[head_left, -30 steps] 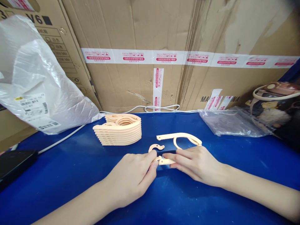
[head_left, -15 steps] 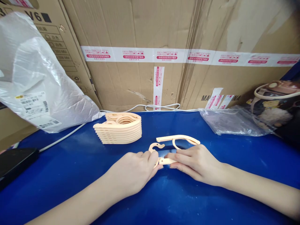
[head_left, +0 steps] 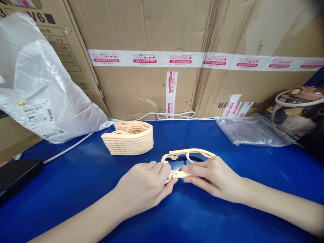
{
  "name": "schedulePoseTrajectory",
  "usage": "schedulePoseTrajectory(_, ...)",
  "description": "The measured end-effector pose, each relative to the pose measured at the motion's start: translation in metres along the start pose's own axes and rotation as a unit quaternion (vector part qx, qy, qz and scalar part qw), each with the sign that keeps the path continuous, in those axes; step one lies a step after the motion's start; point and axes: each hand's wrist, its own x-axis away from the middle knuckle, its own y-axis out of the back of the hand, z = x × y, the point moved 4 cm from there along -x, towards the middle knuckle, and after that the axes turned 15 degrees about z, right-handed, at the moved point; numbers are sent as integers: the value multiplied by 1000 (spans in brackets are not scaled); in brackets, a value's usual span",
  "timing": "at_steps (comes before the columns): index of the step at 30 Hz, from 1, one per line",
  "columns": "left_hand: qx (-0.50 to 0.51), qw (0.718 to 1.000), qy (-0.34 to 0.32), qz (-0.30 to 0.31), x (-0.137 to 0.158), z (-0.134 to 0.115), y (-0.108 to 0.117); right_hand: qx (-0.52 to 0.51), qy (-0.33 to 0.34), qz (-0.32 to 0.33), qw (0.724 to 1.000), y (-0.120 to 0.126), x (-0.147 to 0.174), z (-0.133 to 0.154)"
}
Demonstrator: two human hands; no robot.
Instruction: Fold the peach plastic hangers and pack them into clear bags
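Note:
Between my two hands is a cream plastic folding hanger [head_left: 193, 150], close above the blue table. My left hand [head_left: 146, 184] is closed around its hook part, and the curved hook tip sticks up past my fingers. With fingers and thumb pinched together, my right hand [head_left: 216, 175] grips the hanger's lower arm. The upper folded arm runs above my right fingers, its left end at the hook tip; whether they touch I cannot tell. Behind my left hand stands a neat stack of folded hangers [head_left: 129, 143] of the same colour.
Cardboard boxes [head_left: 141, 27] form a wall behind the blue table [head_left: 177, 216]. At left are a white plastic mailer bag [head_left: 50, 87] and a black device [head_left: 20, 179]. A white cable [head_left: 68, 148] runs along the back. Clear plastic bags [head_left: 248, 131] lie at right beside a dark bag [head_left: 298, 118].
The upper arm of the hanger has shifted slightly down, its left end now at the hook tip. Both hands keep their hold in nearly the same place.

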Motion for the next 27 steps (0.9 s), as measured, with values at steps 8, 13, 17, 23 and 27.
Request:
schedulePoseTrajectory(8, 20, 1000, 0, -24, 2, 1, -3, 18, -2, 5, 1000, -2, 0, 0)
schedulePoseTrajectory(13, 40, 999, -1, -24, 2, 2, -3, 42, -1, 0, 999, -3, 1, 1)
schedulePoseTrajectory(17, 41, 999, -3, -25, 2, 1, -1, 36, 4, -3, 999, -2, 1, 2)
schedulePoseTrajectory(23, 36, 999, -2, -35, 2, 0, -1, 31, 2, 0, 1000, -3, 0, 1)
schedulePoseTrajectory(27, 34, 999, -3, -38, 1, 0, -1, 50, 3, -7, 999, -3, 1, 0)
